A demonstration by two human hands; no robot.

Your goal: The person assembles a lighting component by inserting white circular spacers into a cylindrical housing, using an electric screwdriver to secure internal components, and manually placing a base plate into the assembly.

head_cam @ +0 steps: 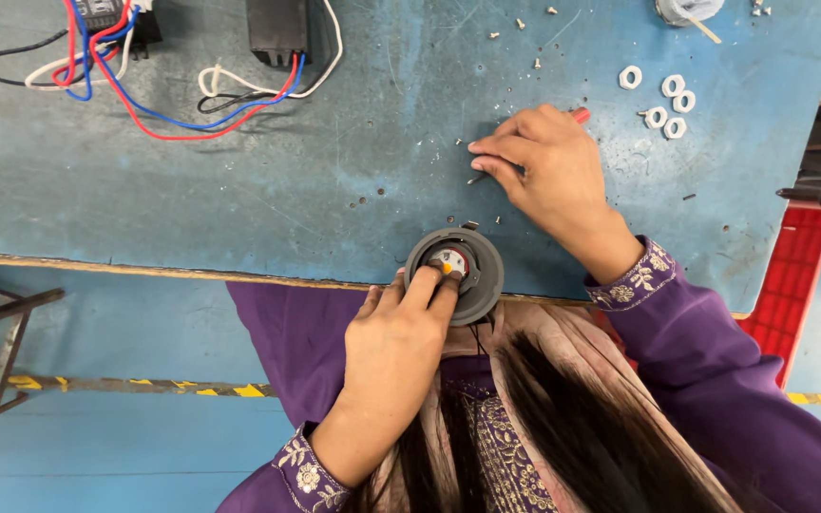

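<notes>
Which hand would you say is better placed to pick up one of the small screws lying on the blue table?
The right hand: its fingertips already rest among the loose screws, while the left hand steadies the round grey part.

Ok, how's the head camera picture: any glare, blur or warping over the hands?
Head view: even light, no glare; left hand on the grey round housing and right hand are sharp; soft shadows under the wires; table edge bows slightly.

Bright, even light, soft shadows under wires (pixel 192 114) — sharp focus, wide-angle bowing at edges
</notes>
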